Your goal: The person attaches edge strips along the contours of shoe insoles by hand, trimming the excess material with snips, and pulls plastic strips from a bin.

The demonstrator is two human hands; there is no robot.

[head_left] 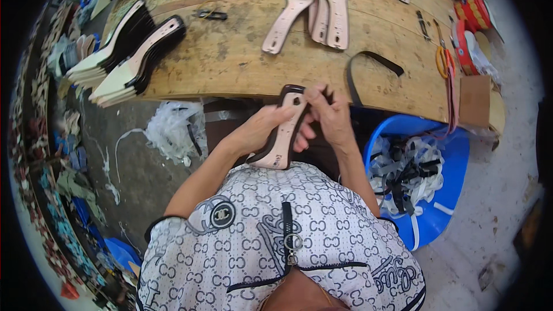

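Insole (282, 135) axis: runs near-to-far, toe at the bench (242, 63) edge.
My left hand (259, 129): fingers cradle its left side.
My right hand (329, 116): fingers pinch its far tip.

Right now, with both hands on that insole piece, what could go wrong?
1. The left hand cradles the pink insole over the lap, off the wooden table; a loose grip could drop it onto the littered floor.
2. The right hand pinches the dark edging near the insole's top; a slip there could leave it crooked.
3. The black strap overhangs the table edge beside the right hand and could be knocked into the blue tub.
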